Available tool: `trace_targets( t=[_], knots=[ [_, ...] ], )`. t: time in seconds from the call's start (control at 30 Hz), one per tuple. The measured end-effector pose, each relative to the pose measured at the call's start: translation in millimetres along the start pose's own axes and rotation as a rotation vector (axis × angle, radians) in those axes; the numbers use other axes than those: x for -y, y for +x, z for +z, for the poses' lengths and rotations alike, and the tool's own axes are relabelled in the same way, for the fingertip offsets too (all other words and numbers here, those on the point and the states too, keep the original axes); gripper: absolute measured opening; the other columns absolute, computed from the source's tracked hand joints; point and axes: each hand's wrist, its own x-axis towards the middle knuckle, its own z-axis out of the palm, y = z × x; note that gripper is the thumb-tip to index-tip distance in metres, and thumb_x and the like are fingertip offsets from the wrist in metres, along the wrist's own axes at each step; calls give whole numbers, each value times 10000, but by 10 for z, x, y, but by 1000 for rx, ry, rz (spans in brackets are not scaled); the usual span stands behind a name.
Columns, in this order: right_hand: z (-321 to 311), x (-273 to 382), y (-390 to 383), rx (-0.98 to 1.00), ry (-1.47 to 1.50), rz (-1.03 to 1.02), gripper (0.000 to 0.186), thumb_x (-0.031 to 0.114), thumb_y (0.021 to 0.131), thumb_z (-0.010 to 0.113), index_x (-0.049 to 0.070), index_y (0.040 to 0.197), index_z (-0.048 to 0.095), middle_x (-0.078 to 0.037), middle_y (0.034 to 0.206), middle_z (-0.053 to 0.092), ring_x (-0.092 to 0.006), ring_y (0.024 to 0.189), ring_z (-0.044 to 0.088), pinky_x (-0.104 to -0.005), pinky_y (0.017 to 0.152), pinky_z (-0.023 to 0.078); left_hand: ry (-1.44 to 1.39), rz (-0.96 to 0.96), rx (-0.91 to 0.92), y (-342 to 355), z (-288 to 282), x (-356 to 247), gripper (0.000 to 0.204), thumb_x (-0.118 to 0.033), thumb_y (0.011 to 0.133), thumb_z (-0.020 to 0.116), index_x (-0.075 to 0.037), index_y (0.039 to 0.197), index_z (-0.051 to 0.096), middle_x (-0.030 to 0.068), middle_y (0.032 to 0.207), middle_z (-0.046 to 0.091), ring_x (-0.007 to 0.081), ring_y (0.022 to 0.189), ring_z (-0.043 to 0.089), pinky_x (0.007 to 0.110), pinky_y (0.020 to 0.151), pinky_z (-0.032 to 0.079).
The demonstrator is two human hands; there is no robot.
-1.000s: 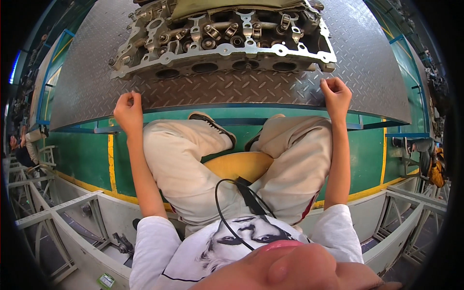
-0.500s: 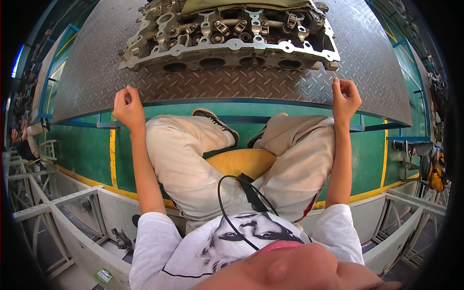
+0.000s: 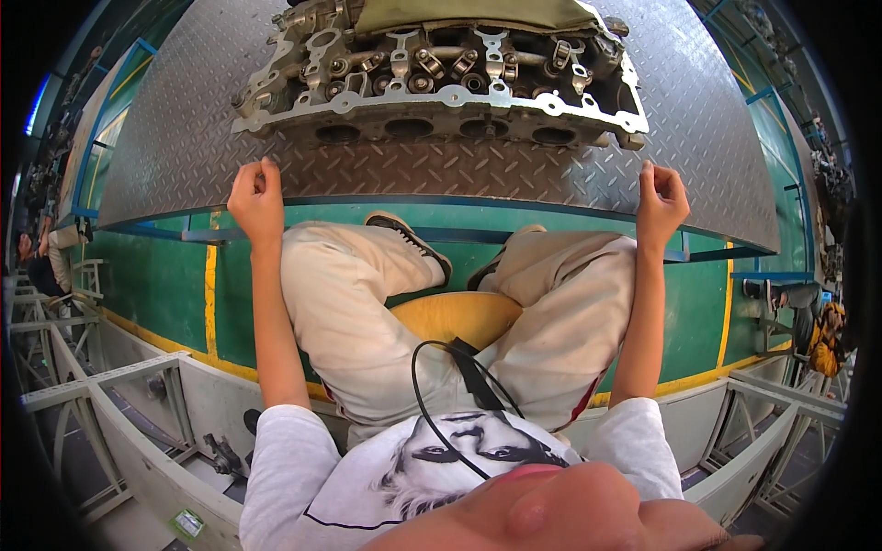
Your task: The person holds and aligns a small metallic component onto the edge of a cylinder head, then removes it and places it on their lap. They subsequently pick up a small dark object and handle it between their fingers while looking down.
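A metal engine cylinder head lies on a grey diamond-plate table, its row of oval ports facing me. Rocker parts and round bores show inside it. An olive-green cloth or flat cover lies over its far side, cut off by the top of the picture. My left hand hovers near the table's front edge, left of the cylinder head, fingers curled and thumb against them. My right hand is over the right front edge, curled in the same way. Neither hand touches the cylinder head, and nothing shows in either.
Beneath me is a yellow seat on a green floor with yellow lines. A black cable loops over my lap. Pale metal frames stand at both sides behind me. Other people are far left and far right.
My left hand has moved slightly right, its fingers drawn closer together. The right hand stays nearly in place. The whole view has shifted a little; the cylinder head rests as before.
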Motion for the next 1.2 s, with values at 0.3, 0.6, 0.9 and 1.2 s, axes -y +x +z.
trace_targets(
  t=[0.3, 0.6, 0.9, 1.2],
  knots=[
    [134, -45, 62, -45, 57, 76, 155, 113, 819, 666, -14, 741, 622, 38, 609, 537, -17, 568, 452, -169, 535, 362, -16, -122, -48, 63, 167, -73, 169, -133, 822, 632, 6, 725, 627, 41, 568, 487, 125, 486, 404, 283, 479, 340],
    [102, 56, 11, -127, 178, 56, 150, 116, 834, 665, -4, 757, 621, 45, 638, 526, -16, 582, 438, -165, 533, 346, -20, -110, -210, 55, 119, -117, 146, -105, 830, 624, -4, 728, 648, 28, 577, 519, 109, 503, 423, 273, 479, 342],
    [80, 140, -51, -184, 212, 16, 148, 91, 830, 662, 1, 729, 604, 41, 644, 517, -23, 590, 416, -173, 544, 343, -86, -71, -348, -40, -11, -154, 127, -68, 850, 584, 12, 758, 621, 33, 694, 624, 86, 594, 532, 215, 553, 421],
    [-15, 262, -161, -176, 87, -96, 153, 60, 819, 656, 16, 693, 580, 38, 613, 492, -34, 575, 405, -190, 533, 329, -112, -109, -355, -242, -220, -270, 122, -25, 855, 555, 30, 755, 597, 67, 708, 623, 127, 620, 563, 237, 596, 455]
  ],
)
